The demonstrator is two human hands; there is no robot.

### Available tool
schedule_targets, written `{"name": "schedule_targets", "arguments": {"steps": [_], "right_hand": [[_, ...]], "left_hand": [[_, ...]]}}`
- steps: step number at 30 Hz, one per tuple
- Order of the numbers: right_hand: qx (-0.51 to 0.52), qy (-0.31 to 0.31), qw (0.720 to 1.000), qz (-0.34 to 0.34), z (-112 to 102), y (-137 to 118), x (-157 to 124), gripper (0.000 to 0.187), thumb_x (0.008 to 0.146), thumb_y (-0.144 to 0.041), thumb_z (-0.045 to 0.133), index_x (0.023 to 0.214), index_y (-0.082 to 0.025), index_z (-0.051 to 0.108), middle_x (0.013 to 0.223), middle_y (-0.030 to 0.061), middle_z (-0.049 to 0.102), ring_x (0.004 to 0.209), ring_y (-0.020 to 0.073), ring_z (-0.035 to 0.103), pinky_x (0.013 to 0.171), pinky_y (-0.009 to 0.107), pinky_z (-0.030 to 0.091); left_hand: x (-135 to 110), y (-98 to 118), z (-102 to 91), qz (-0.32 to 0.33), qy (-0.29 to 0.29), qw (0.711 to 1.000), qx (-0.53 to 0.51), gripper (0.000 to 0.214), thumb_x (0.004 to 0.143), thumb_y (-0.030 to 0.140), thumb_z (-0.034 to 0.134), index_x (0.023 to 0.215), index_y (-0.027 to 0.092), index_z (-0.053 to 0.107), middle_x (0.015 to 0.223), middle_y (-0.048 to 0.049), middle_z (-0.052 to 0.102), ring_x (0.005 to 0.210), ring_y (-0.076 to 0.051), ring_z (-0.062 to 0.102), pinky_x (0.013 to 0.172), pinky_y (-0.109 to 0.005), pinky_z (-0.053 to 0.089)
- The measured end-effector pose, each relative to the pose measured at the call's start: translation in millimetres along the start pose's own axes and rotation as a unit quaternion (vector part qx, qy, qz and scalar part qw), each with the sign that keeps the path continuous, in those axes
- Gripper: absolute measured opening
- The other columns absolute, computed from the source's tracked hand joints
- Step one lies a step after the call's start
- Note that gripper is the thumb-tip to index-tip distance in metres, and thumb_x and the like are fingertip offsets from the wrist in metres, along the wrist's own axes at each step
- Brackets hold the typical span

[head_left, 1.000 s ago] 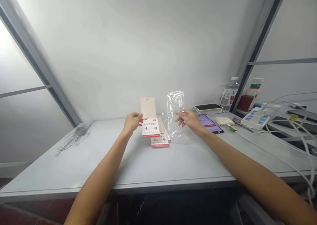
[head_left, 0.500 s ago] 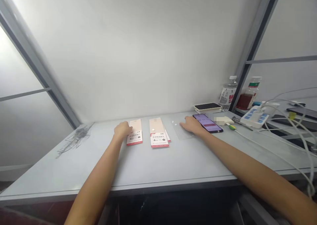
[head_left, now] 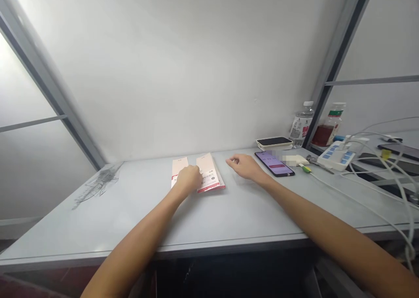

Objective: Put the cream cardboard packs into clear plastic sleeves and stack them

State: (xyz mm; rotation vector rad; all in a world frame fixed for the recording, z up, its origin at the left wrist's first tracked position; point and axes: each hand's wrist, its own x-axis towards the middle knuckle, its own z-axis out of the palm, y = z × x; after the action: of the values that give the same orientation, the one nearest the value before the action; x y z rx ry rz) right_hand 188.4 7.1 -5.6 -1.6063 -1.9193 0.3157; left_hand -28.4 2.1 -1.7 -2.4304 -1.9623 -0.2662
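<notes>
My left hand (head_left: 190, 179) is closed on the left edge of a ruler-set packet (head_left: 209, 181), a pale pink card with a white and red printed lower part. This packet is tilted slightly, and another one shows beneath its right side. Left of it, a second pink packet (head_left: 179, 163) lies on the desk, partly covered by my left hand. My right hand (head_left: 244, 166) is to the right of the packets, fingers curled together over a clear plastic sheet (head_left: 244, 181) that barely shows. What its fingertips hold, if anything, cannot be made out.
A lit phone (head_left: 275, 163) lies beside my right hand. Behind it are a white-cased device (head_left: 274, 143) and a water bottle (head_left: 301, 125). A power strip (head_left: 336, 156) with cables (head_left: 356, 208) sits at right. Crumpled clear plastic (head_left: 100, 182) lies at left on the desk (head_left: 131, 228).
My left hand has moved right from the left packet to the middle one, which has turned and tilted. My right hand has shifted slightly left, its fingers curled.
</notes>
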Motion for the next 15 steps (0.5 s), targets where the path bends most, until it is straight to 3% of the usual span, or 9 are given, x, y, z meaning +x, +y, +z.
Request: {"name": "schedule_targets", "arguments": {"steps": [4, 8, 11, 15], "right_hand": [[0.133, -0.067, 0.989, 0.008, 5, -14, -7, 0.049, 0.076, -0.061, 0.044, 0.080, -0.016, 0.065, 0.077, 0.0057, 0.065, 0.065, 0.0164, 0.057, 0.057, 0.026, 0.040], [0.272, -0.141, 0.952, -0.009, 11, -21, -10, 0.043, 0.076, -0.055, 0.048, 0.079, -0.014, 0.062, 0.070, 0.0043, 0.063, 0.051, 0.0117, 0.051, 0.047, 0.024, 0.038], [0.290, -0.120, 0.948, -0.044, 14, -25, -14, 0.031, 0.077, -0.043, 0.051, 0.082, -0.014, 0.061, 0.070, 0.0042, 0.063, 0.058, 0.0145, 0.055, 0.050, 0.024, 0.040], [0.261, -0.071, 0.958, -0.099, 14, -31, -22, 0.021, 0.077, -0.032, 0.050, 0.082, -0.015, 0.061, 0.072, 0.0038, 0.063, 0.063, 0.0161, 0.056, 0.053, 0.025, 0.041]], "left_hand": [[-2, 4, -5.1, 0.035, 0.041, 0.998, -0.026, 0.028, 0.083, 0.022, 0.034, 0.067, 0.017, 0.056, 0.065, -0.0082, 0.061, 0.058, -0.018, 0.055, 0.052, -0.028, 0.033], [-9, 13, -1.7, 0.109, 0.080, 0.986, -0.102, 0.032, 0.088, 0.032, 0.031, 0.096, 0.020, 0.060, 0.075, -0.0036, 0.066, 0.062, -0.015, 0.057, 0.055, -0.025, 0.037], [-12, 17, 3.5, 0.134, 0.097, 0.971, -0.176, 0.036, 0.087, 0.036, 0.036, 0.113, 0.020, 0.056, 0.071, -0.0013, 0.067, 0.057, -0.013, 0.058, 0.054, -0.023, 0.038], [-14, 16, 3.6, 0.132, 0.111, 0.962, -0.212, 0.037, 0.087, 0.039, 0.036, 0.106, 0.019, 0.061, 0.060, -0.0001, 0.064, 0.050, -0.012, 0.056, 0.051, -0.021, 0.038]]}}
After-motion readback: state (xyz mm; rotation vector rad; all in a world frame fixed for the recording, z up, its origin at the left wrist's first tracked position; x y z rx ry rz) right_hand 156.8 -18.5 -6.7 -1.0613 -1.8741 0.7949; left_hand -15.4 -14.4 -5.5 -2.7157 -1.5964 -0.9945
